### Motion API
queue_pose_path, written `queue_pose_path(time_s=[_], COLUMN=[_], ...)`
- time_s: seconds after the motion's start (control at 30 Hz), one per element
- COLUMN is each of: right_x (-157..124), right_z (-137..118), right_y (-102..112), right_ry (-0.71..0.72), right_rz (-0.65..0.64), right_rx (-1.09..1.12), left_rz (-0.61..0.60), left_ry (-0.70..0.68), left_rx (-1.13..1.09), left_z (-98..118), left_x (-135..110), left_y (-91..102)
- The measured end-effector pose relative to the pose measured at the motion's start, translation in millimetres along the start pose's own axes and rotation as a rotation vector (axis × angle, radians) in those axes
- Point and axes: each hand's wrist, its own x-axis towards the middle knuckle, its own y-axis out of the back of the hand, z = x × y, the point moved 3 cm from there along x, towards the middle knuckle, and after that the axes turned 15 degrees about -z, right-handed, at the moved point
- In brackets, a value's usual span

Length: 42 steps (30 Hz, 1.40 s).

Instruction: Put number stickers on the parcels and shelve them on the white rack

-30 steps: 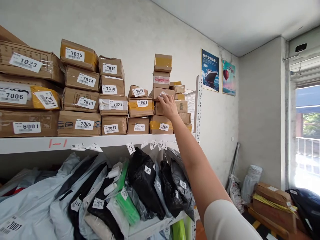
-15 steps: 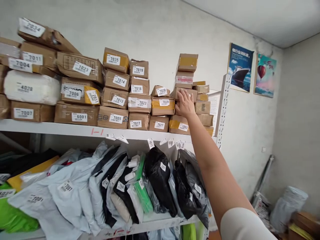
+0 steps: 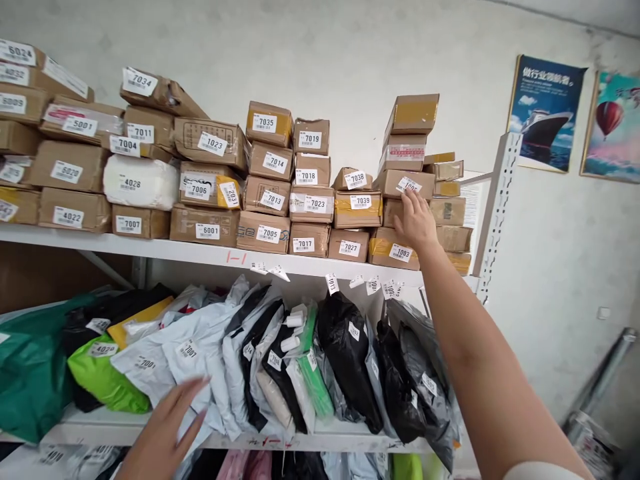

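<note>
Head view: my right hand (image 3: 417, 217), thumb parted, has its fingertips at the label of a stacked carton (image 3: 406, 181) near the upper shelf's (image 3: 320, 262) right end; grip, I cannot tell. My left hand (image 3: 165, 427), spread and unladen, fronts the lower shelf's (image 3: 225, 440) edge.

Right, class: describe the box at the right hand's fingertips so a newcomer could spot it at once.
Follow the upper shelf right to the tall stack near the white upright. Take the third box down, directly under one with red-printed tape. Unlike both boxes above, it shows a numbered white label, partly covered by the right hand.
</note>
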Motion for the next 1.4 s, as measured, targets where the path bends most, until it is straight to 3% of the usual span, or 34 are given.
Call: queue_pose_path(time_s=[0.07,0.17,0.27,0.43,0.53,0.63,0.77,0.87,0.97,1.1,1.4], right_x=[-5,-12,-22,-52,-77,-99,-113,-110,-107,-109,-116], right_z=[3,5,6,-1,-33,-100,-220,-293,-339,-364,-369], right_y=[-3,-6,-3,12,18,15,-3,-22,-40,-53,-58], right_ry=[-0.004,0.01,0.001,-0.027,0.034,0.204,0.461,0.407,0.286,0.18,0.191], right_rz=[-0.008,-0.028,-0.044,0.018,0.054,-0.009,-0.154,-0.212,-0.212,-0.187,-0.22], right_rx=[-0.015,-0.051,-0.082,-0.039,0.043,0.173,0.384,0.565,0.673,0.712,0.612], left_rz=[-0.037,0.005,-0.027,-0.016,-0.012,-0.014,-0.005,0.023,0.051,0.076,0.097], left_ry=[-0.047,-0.069,-0.108,-0.075,-0.043,-0.089,-0.128,-0.112,-0.124,-0.175,-0.307], left_rx=[0.034,0.154,0.222,0.246,0.256,0.233,0.188,0.174,0.159,0.142,0.124], left_z=[2,10,16,10,5,6,10,10,7,-1,-16], left_x=[68,165,208,191,184,186,185,180,175,173,172], left_y=[10.7,26.0,23.0,2.8,-2.0,-1.3,-1.3,-3.1,-4.0,-4.2,-4.9])
